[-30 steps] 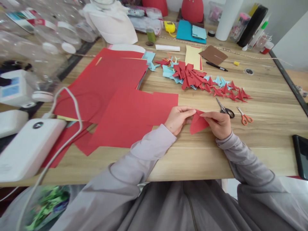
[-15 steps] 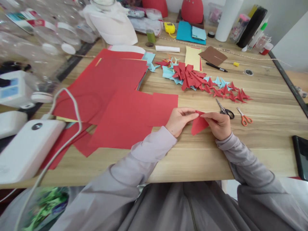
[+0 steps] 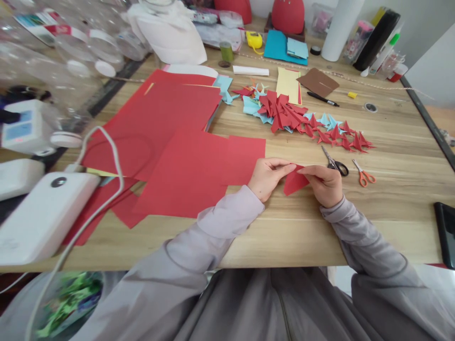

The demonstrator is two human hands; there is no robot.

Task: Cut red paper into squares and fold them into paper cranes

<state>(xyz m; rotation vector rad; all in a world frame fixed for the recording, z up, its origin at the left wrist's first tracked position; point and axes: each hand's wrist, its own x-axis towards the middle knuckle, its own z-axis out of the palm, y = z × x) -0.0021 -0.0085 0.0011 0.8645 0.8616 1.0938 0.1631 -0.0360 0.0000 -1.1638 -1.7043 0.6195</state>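
A small folded piece of red paper (image 3: pixel 295 183) is pinched between my two hands, low over the wooden table. My left hand (image 3: pixel 269 177) grips its upper left edge between thumb and fingers. On the upper right edge, my right hand (image 3: pixel 324 183) is closed in the same kind of pinch. Large red paper sheets (image 3: pixel 185 175) lie just left of my left hand. Black-handled scissors (image 3: pixel 336 163) rest right behind my right hand, and orange-handled scissors (image 3: pixel 364 174) lie farther right. Folded red paper cranes (image 3: pixel 280 113), mixed with light blue ones, are heaped beyond my hands.
A white power bank (image 3: pixel 46 218) with a cable sits at the left front edge. Clear plastic bottles (image 3: pixel 85 42) crowd the back left. A black pen (image 3: pixel 323 99), brown paper (image 3: pixel 318 83) and yellow tape measure (image 3: pixel 254 40) lie toward the back. A dark phone (image 3: pixel 446 232) is at the right.
The whole view has shifted slightly. Both hands keep their pinch on the red paper, whose lower point has tilted up a little.
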